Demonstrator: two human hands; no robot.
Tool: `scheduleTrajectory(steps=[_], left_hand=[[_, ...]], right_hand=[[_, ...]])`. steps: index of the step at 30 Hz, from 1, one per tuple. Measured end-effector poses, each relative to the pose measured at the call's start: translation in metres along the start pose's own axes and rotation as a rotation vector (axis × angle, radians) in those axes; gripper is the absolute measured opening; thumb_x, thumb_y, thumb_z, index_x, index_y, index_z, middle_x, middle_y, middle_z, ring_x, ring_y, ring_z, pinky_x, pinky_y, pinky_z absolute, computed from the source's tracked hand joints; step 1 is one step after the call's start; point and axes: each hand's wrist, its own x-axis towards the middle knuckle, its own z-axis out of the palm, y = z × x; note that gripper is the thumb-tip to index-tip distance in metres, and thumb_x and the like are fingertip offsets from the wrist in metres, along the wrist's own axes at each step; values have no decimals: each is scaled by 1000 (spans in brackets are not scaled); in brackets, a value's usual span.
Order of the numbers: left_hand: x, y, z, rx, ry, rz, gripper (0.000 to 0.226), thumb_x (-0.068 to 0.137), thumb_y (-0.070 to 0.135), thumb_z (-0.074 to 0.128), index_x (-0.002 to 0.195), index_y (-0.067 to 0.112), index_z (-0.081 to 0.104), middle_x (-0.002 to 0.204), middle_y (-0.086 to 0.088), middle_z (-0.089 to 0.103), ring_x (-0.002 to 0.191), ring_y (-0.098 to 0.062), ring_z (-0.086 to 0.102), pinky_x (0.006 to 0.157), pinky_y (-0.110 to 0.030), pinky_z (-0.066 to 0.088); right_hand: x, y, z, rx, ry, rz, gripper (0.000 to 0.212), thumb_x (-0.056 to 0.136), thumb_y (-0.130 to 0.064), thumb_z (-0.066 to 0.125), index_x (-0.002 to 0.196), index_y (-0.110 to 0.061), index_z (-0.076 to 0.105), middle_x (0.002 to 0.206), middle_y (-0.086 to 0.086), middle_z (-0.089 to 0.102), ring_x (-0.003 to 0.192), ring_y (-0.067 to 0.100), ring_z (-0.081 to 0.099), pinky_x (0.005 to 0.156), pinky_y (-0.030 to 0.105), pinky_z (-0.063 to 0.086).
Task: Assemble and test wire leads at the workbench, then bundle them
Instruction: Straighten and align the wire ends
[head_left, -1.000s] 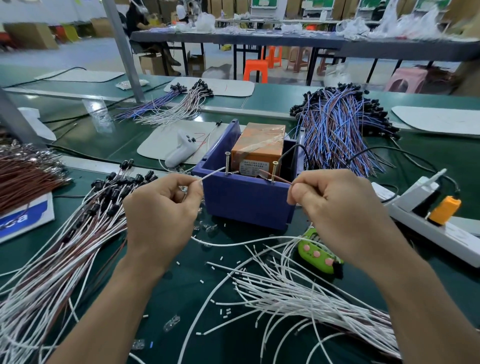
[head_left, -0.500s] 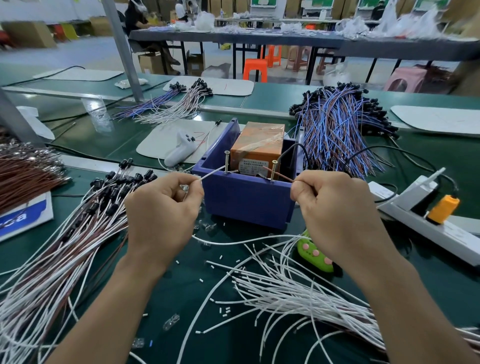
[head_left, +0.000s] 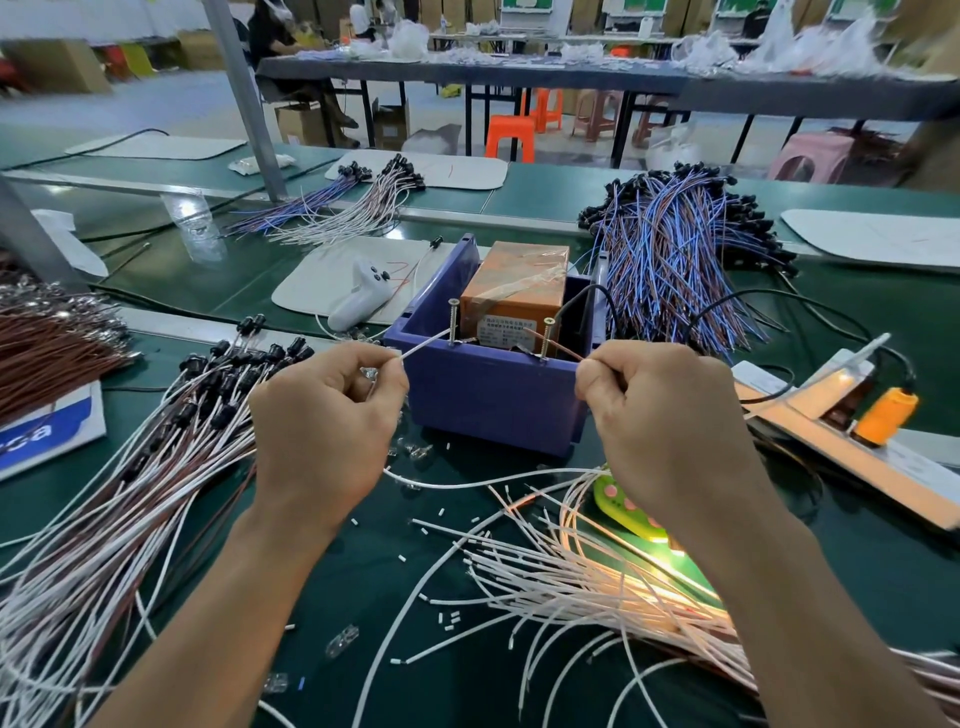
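Wire lead (head_left: 426, 344) under test sits straight ahead of me, strung across the near wall of the purple box (head_left: 488, 400) between my two fists. My left hand (head_left: 327, 415) pinches its white end between thumb and forefinger, and that end runs up and to the right until its tip meets the left screw (head_left: 453, 322). My right hand (head_left: 670, 415), fingers curled tight, pinches the brown end (head_left: 563, 349), which slants up and to the left onto the right screw (head_left: 545, 340). So the long axis lies left to right, each tip pointing inward and away from me, and each hand is just beside its own post, neither clearly nearer. The lead's middle is hidden in my fists. A warm glow falls over the loose white wires (head_left: 545, 582) by my right wrist, which I take for a passing test. Next, I judge, both tips draw back towards me and the lead goes left onto the capped leads (head_left: 156, 467).
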Motion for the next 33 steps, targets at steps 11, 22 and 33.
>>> scheduleTrajectory(steps=[11,22,33], left_hand=[[-8,17,-5,-455,-296,-140,8,85,21,70,77,21,73,50,-7,55,43,-11,41,45,-19,33],[-36,86,4,-912,-937,-506,11,86,16,64,91,7,58,88,-21,76,71,-24,76,56,-28,60],[-103,136,48,-668,-938,-737,10,91,6,75,82,9,70,80,-9,78,58,-14,67,49,-22,52]], right_hand=[[7,-1,-61,-111,-404,125,29,91,-27,61,65,-32,74,46,-11,59,46,2,53,46,9,39],[-42,7,-160,-441,-369,334,24,83,-42,70,68,-60,67,52,-15,62,52,2,56,43,16,39],[-87,50,-174,-643,-325,369,16,91,-37,62,82,-33,74,72,-5,68,68,21,62,63,29,49]])
